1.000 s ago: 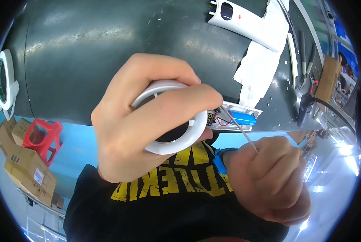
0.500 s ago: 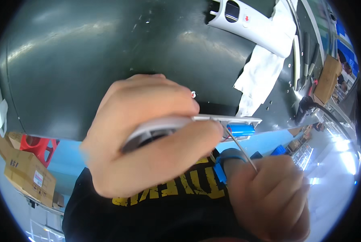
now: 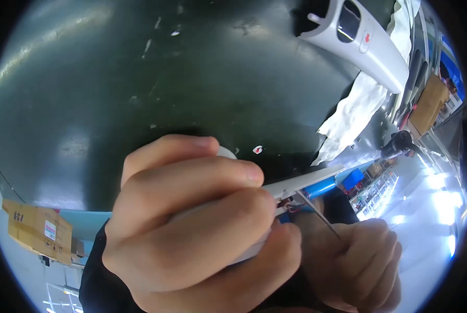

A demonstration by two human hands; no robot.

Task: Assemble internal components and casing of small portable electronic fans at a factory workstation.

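Clearly, in the head view, the left hand is curled tightly, its fingers wrapped around one white housing. The housing lies low in the middle of the view, at the near edge of the dark tabletop. Most of its rounded end is hidden under the fingers, while its long narrow part runs out to the right.

One blue cylinder sits along that narrow part, with small parts beside it too cramped to count.

The right hand is closed in a fist, gripping a tool of which one thin metal shaft shows; any handle is covered by the fingers. The shaft slants up and left to the open side of the housing, near the cylinder; whether its tip touches anything cannot be told.

On the tabletop, at the upper right, is one curved white cover with one dark oval window and one red arrow mark. One crumpled white sheet lies partly beneath it. One small white-and-red scrap rests just beyond the left fingertips.

Two large cardboard boxes show, one at lower left and one at right, besides one blue bin.
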